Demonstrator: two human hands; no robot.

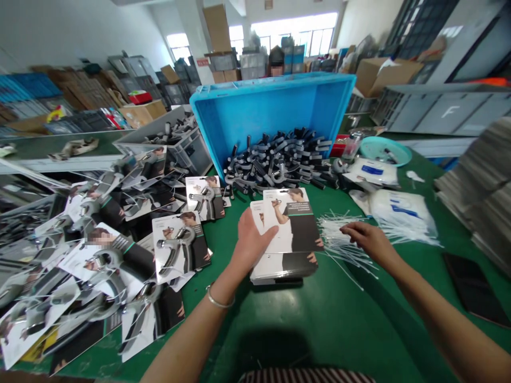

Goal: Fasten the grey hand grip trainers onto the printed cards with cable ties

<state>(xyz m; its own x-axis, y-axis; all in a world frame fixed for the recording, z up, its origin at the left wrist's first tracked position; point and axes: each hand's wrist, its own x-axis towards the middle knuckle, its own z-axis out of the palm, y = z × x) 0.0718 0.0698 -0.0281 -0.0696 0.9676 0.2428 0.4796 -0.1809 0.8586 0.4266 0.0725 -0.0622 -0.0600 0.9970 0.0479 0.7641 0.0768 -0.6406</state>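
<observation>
A stack of printed black-and-white cards lies in the middle of the green table. My left hand rests on the stack's left side, its thumb lying across the top card and its other fingers mostly hidden along the edge. To the right, my right hand is over a loose pile of white cable ties, thumb and fingertips pressed together; what they pinch, if anything, is too small to name. At the left, carded hand grips are heaped.
Behind the cards, a tipped blue crate spills grey-and-black hand grips. Bags of ties, a turquoise tray and a dark phone lie right. A person's head shows beyond the crate.
</observation>
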